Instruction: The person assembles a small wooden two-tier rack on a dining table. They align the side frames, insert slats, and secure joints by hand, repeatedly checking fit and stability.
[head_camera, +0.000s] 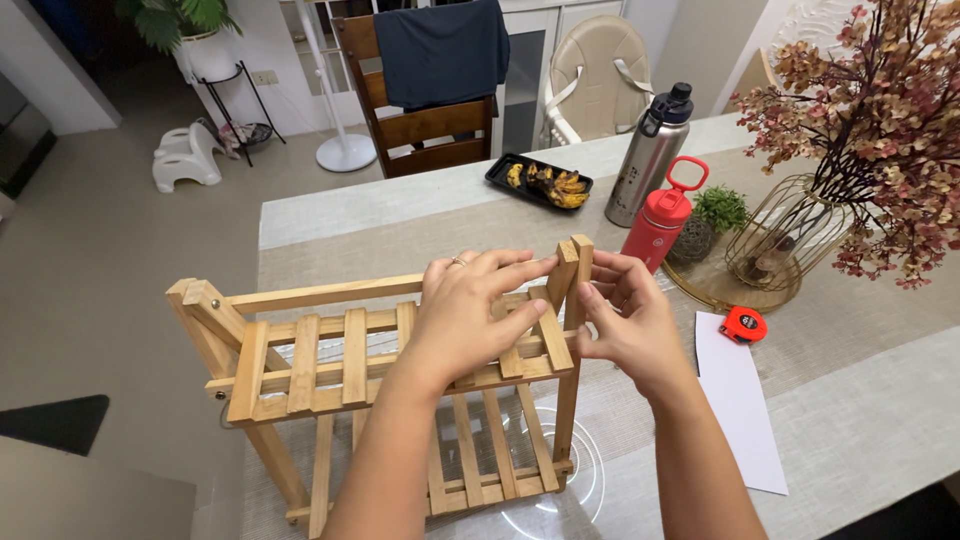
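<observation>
Both your hands meet at the wooden rack's (380, 370) right end: left hand (470, 320) spread flat on the top slats, right hand (625, 325) loosely pinching the upright post (575, 330) just beside it

Open desk (860, 430) lies right of my fingers (610, 290); a red bottle (660, 222) and white paper (740, 400) crowd beyond the wooden rack (350, 370).

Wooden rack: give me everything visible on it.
The wooden rack is pale, unfinished-looking slatted wood: two slatted shelves, angled legs, upright posts and a top rail. It stands on the table, over a runner. The left hand lies across the upper shelf's slats; the right hand has its fingers at the right post.
</observation>
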